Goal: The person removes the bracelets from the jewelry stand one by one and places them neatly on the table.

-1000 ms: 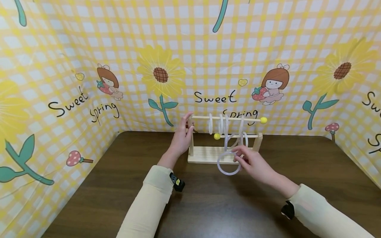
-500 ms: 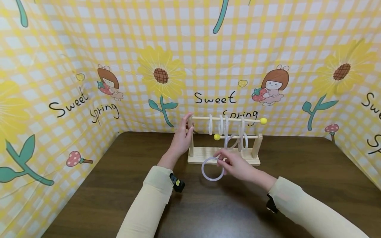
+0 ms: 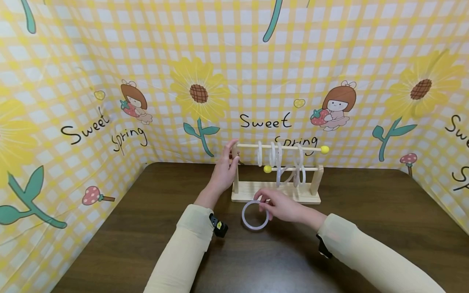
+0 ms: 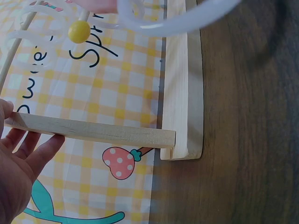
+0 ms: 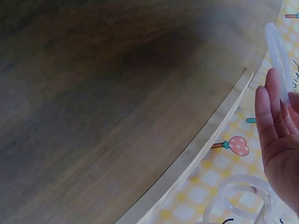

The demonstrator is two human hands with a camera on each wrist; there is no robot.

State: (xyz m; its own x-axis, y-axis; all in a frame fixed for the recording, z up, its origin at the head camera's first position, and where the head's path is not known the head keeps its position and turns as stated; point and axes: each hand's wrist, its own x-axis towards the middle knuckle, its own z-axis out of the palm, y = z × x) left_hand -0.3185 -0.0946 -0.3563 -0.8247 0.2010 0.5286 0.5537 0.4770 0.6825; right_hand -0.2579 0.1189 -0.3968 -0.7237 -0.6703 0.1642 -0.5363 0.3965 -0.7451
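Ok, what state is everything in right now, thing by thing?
Rack: upright on the table.
Upper rod: rings hanging, yellow ball on right end.
Lower rod: at least one white ring hanging, yellow ball on left end.
Left grip: holding the left post.
Right grip: pinching the pale ring.
Pale ring: off both rods.

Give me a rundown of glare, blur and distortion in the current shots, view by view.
Head: a pale glare on the table at bottom centre; left wrist: the ring arcing across the top looks soft, the wooden upright crisper; right wrist: the table dark and smeary, the stand's base looking bowed, probably lens distortion.
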